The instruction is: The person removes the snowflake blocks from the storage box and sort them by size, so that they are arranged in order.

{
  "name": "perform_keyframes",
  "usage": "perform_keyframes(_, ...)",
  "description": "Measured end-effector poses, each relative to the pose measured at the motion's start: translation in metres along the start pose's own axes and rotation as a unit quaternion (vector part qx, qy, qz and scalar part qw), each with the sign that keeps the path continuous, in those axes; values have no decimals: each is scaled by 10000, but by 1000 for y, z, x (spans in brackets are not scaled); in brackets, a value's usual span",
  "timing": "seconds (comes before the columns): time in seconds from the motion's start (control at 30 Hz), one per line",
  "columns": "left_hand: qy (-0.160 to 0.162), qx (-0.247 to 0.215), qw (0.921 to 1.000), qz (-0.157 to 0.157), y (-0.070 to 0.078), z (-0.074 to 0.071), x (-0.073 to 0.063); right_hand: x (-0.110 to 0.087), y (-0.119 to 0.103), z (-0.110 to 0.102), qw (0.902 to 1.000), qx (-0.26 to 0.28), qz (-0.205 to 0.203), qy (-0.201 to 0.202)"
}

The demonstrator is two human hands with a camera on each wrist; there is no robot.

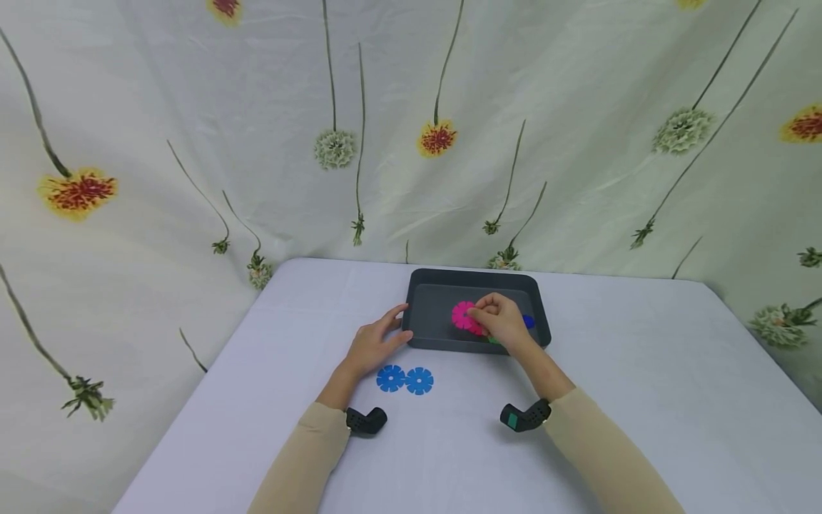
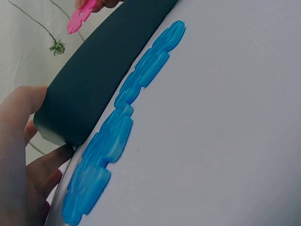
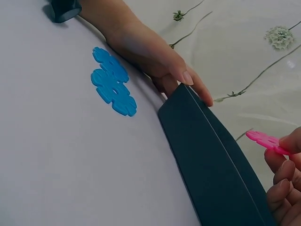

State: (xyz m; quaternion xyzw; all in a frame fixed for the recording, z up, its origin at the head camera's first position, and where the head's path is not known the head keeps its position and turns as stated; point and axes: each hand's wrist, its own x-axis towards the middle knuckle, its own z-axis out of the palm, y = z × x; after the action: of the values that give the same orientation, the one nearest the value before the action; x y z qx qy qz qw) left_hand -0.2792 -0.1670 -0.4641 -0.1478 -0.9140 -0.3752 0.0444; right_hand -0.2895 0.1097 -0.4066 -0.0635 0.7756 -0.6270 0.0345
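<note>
My right hand [image 1: 504, 323] pinches a pink snowflake disc [image 1: 462, 315] between thumb and fingertips, above the dark grey tray [image 1: 427, 343]. In the right wrist view the pink disc [image 3: 263, 139] sticks out from the fingers beyond the tray wall. My left hand [image 1: 374, 344] rests against the tray's left end with its thumb near the front corner and fingers along the side. Two blue snowflake discs [image 1: 419, 380] lie on the table in front of the tray, touching or joined edge to edge. In the left wrist view these blue discs [image 2: 96, 174] lie along the tray's front wall.
Inside the tray, partly behind the right hand, are a red piece [image 1: 477, 329], a green piece [image 1: 494, 340] and a dark blue piece [image 1: 529, 321]. A white cloth covers the table [image 1: 629, 335]. Behind it hangs a flower-printed curtain [image 1: 276, 128].
</note>
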Motion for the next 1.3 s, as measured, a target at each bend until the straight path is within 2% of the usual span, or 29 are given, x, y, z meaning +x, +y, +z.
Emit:
perform_keyframes(0.37, 33, 18, 10000, 34, 0, 0, 0, -14, 0, 2, 9997, 174, -174, -90)
perform_keyframes(0.83, 63, -15, 10000, 38, -3, 1, 1, -38, 1, 11, 9991, 316, 65, -285)
perform_keyframes(0.9, 62, -7, 10000, 42, -3, 1, 1, -46, -7, 13, 9988, 313, 69, -372)
perform_keyframes(1.3, 89, -44, 9999, 67, -3, 2, 1, -53, 12, 23, 9977, 72, 201, -641)
